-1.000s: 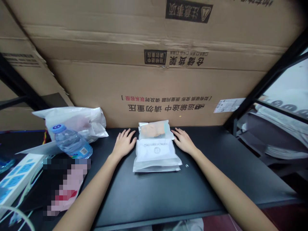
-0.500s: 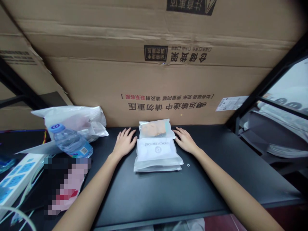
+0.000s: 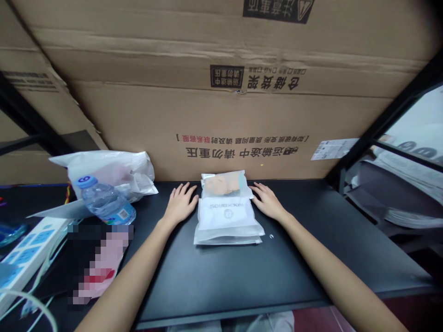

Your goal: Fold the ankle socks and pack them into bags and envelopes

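Observation:
A short stack of frosted plastic zip bags [image 3: 226,219] lies on the black tabletop [image 3: 228,281], the front one printed ROCKBROS upside down. Behind it, partly overlapped, is a clear packet [image 3: 223,185] with a peach-coloured picture or content. My left hand [image 3: 180,203] rests flat on the table just left of the bags, fingers spread and holding nothing. On the other side my right hand [image 3: 268,200] lies flat, its fingertips close to the packet's right edge; whether they touch it I cannot tell. A tiny white ring-like bit [image 3: 271,236] sits right of the bags.
A large cardboard box [image 3: 194,110] stands along the back. To the left are a white plastic bag [image 3: 104,168], a water bottle [image 3: 107,203], a power strip [image 3: 31,249] with cables and a pixelated item [image 3: 100,267]. A black frame post [image 3: 374,124] rises at the right.
The whole view has shifted slightly, so things appear a little further right. Both hands and the bags keep their places on the table.

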Demonstrator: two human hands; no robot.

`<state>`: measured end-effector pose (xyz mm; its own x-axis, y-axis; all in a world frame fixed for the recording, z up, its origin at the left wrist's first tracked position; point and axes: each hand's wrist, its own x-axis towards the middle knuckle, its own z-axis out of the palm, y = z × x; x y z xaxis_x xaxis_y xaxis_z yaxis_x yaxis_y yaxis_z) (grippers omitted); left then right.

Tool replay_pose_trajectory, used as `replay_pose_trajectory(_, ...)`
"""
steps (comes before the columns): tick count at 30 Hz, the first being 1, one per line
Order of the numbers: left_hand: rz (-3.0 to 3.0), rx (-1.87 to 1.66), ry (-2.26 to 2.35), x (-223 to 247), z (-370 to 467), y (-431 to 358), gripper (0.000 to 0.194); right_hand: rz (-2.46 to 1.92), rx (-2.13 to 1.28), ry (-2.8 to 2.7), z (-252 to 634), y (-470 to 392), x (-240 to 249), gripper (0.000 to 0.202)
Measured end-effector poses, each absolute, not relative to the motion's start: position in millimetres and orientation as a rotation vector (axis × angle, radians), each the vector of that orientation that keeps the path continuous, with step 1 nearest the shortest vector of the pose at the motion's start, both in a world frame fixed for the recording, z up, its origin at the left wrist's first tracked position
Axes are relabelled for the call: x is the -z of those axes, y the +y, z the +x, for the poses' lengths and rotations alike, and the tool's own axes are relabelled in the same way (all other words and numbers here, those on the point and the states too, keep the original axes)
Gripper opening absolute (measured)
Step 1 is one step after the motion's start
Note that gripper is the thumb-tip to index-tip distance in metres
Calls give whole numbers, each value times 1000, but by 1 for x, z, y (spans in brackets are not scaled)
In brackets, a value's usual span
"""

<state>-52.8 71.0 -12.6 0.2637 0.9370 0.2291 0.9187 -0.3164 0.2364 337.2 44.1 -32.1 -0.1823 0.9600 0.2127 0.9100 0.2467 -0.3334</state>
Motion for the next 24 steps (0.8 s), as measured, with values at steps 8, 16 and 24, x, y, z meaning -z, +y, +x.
replay_pose_trajectory(8,2446,-545,1785,15,-54,72,58,-1722,-169,-2150,338,46,36,52)
replay_pose_trajectory(16,2456,-496,1803,12,-53,71,60,-1735,-189,-2165,336,43,29,54)
replay_pose_trajectory(24,2487,-471,1823,13,-53,72,59,-1749,-212,-2155,335,42,26,53)
